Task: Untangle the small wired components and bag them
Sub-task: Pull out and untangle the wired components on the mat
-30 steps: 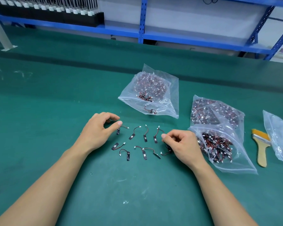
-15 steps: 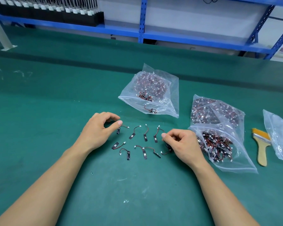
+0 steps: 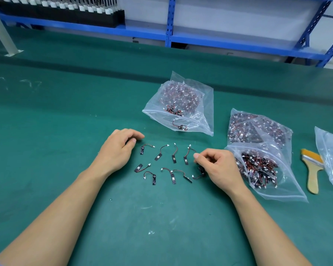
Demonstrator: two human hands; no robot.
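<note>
Since a second ago the left hand (image 3: 115,150) has drawn back a little to the left, so its thumb no longer touches the leftmost wired component (image 3: 142,150). That piece now lies just beside the hand. The hand rests on the green mat (image 3: 65,131) with its fingers loosely curled, holding nothing.

The right hand (image 3: 219,167) has barely shifted. Its fingers are curled in, with thumb and forefinger tips close together. A last component (image 3: 200,170) lies partly under these fingers, and we cannot tell whether they grip it or only touch it.

Between the hands we see the separated components (image 3: 174,158), short red and black wires with a black strip at one end and a white plug at the other. They lie apart in two loose rows on the mat.

Beyond them, farther off, lies a clear bag (image 3: 206,104) with many such parts. To the right, touching the right hand, an open bag (image 3: 288,189) holds a tangled heap. A full bag (image 3: 258,127) lies just behind it. Farther right lie a wooden brush (image 3: 312,169) and another bag (image 3: 331,156). A blue shelf (image 3: 219,41) runs along the far edge.
</note>
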